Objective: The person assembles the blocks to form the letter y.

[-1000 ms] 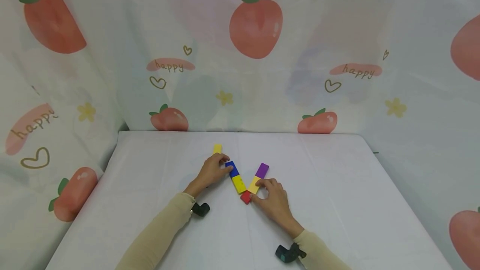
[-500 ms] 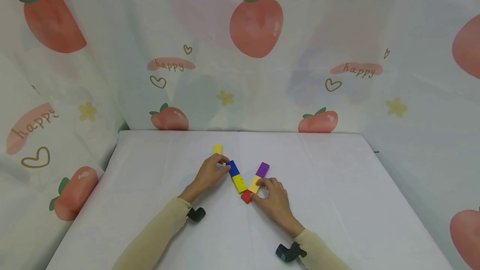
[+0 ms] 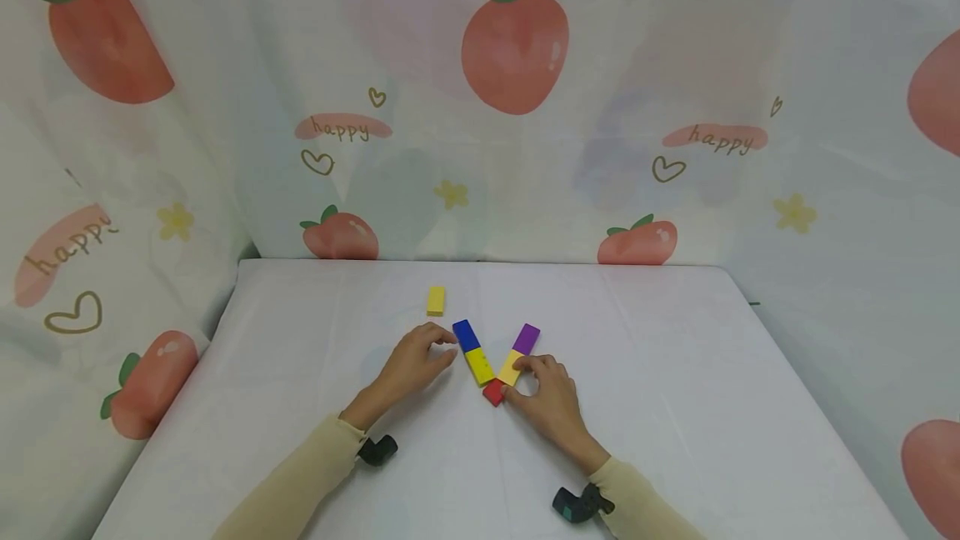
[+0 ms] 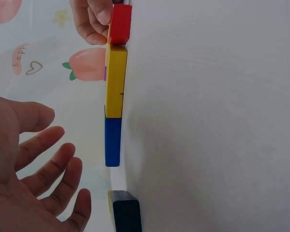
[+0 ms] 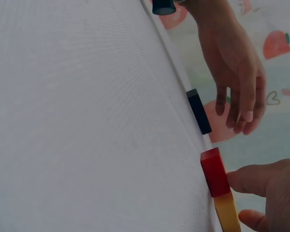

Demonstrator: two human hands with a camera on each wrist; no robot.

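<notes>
Domino-like blocks form a V on the white table. A red block lies at its point. The V's left arm is a yellow block and a blue block; its right arm is a pale yellow block and a purple block. My left hand hovers beside the blue block, fingers spread and holding nothing. The thumb of my right hand touches the red block's side, while its forefinger is at the pale yellow block. In the left wrist view the blue block stands apart from my fingers.
A separate yellow block lies behind the left hand on the white table. A dark-faced block shows low in the left wrist view. Fruit-print cloth surrounds the table's back and sides.
My left hand has let go of the blue block and drawn back toward the lower left, uncovering the whole separate yellow block. The right hand and the V of blocks stay nearly still.
</notes>
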